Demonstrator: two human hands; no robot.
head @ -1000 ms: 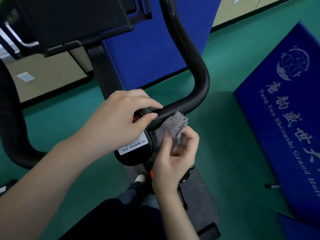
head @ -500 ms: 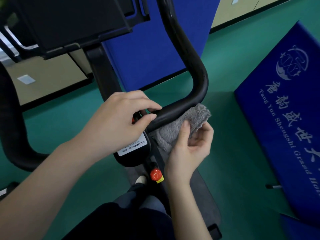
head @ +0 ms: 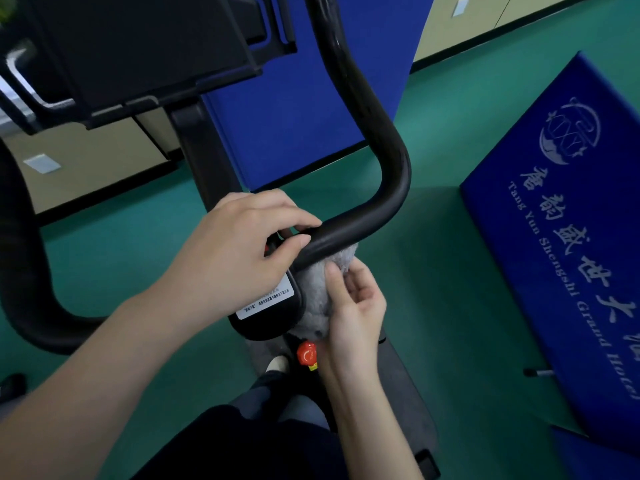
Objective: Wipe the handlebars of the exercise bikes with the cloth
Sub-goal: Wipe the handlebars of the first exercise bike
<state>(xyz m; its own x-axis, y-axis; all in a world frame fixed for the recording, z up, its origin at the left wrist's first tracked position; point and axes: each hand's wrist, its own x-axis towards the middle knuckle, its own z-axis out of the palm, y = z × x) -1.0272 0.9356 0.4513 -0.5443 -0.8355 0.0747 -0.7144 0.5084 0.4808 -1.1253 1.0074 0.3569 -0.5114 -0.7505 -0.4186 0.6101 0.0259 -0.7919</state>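
Under the lower run of the black handlebar, just right of where it meets the bike's stem, I see the grey cloth bunched up and pressed against the bar's underside, hanging down beside the black housing that carries a white label. My right hand grips the cloth, thumb laid along it pointing up toward the bar and the other fingers curled in behind. My left hand sits on the inner end of the same bar, fingers curled over the top and thumb tucked beneath, so it holds the bar just left of the cloth, the two hands near each other but not touching. Below the cloth a red knob sticks out of the frame, just beside my right wrist. The bar bends sharply upward to the right of the cloth and rises out of view; a second black bar curves down on the far left. Above, the dark console tray fills the top of view; I cannot tell whether anything lies in it. A blue mat with white lettering lies on the green floor at right, well apart from the bike
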